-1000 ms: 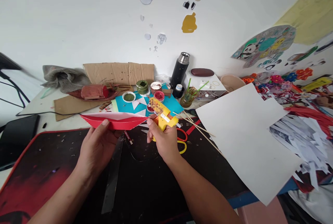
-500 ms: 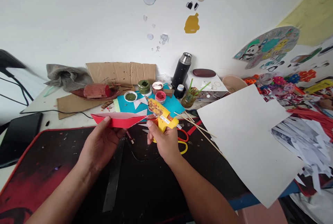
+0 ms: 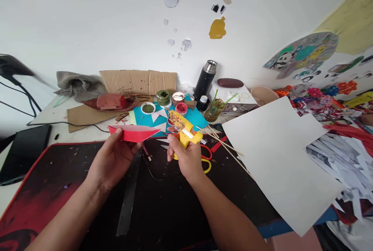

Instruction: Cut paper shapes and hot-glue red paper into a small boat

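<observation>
My left hand (image 3: 118,157) grips a red paper boat shape (image 3: 135,135), thumb on its near side, with its pale inside facing up. To its right, my right hand (image 3: 186,157) is wrapped round the handle of a yellow glue gun (image 3: 185,130). The gun's barrel is stained brown and points away and up-left, apart from the red paper. Beneath the gun lie scissors (image 3: 206,157) with red and yellow handles, partly hidden by my right hand. A dark red pencil-like stick (image 3: 146,153) rests between the hands.
Open paint pots (image 3: 163,98) stand on blue paper (image 3: 196,118) behind my hands. Behind them are a black flask (image 3: 205,78) and a jar of brushes (image 3: 213,113). Thin wooden sticks (image 3: 230,148) and a large white sheet (image 3: 276,157) lie right. A red boat model (image 3: 110,102) sits back left.
The red paper has turned slightly, showing more of its ridged side, and a gap now separates it from the glue gun. The whole view has shifted a little.
</observation>
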The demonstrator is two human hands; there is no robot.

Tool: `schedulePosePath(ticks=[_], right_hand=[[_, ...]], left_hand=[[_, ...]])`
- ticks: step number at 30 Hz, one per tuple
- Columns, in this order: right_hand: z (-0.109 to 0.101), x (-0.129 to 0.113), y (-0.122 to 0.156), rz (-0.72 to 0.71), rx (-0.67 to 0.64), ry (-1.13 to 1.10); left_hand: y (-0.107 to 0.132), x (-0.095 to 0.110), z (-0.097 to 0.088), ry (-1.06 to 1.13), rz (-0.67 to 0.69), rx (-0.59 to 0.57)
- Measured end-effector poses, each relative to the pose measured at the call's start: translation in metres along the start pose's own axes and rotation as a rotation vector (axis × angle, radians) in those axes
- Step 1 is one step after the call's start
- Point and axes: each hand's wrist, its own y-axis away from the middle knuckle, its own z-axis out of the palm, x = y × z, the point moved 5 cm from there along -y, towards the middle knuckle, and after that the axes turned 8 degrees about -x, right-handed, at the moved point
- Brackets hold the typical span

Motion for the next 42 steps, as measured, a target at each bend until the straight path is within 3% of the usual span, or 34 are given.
schedulePosePath(ticks=[5, 15, 42], right_hand=[[0.005, 0.000, 0.002, -0.004, -0.093, 0.013], [0.009, -0.002, 0.004, 0.025, -0.171, 0.003], [0.012, -0.004, 0.005, 0.023, -0.210, -0.009]], left_hand=[[0.001, -0.007, 0.000, -0.043, -0.111, -0.030], [0.001, -0.015, -0.004, -0.060, -0.207, -0.069], [0.005, -0.017, 0.003, -0.053, -0.309, -0.023]])
